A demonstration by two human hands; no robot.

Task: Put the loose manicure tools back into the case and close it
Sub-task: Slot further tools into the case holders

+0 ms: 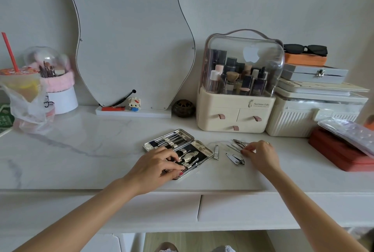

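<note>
The silver manicure case (pixel 204 149) lies open on the white marble tabletop (pixel 81 150), with several tools strapped in both black-lined halves. My left hand (pixel 159 165) rests on the near half, fingers curled onto a thin tool there. To the right lie loose tools: a small nail clipper (pixel 216 152), a larger clipper (pixel 235 158) and a few thin picks (pixel 234 146). My right hand (pixel 261 153) reaches over the picks, its fingertips pinching one of them.
A cream cosmetics organiser (pixel 236 110) with a clear dome stands behind the tools. White boxes (pixel 315 110) and a red case (pixel 342 152) are at the right. A wavy mirror (pixel 131 39), a brush holder (pixel 58 90) and a bagged drink (pixel 22 90) stand behind and left.
</note>
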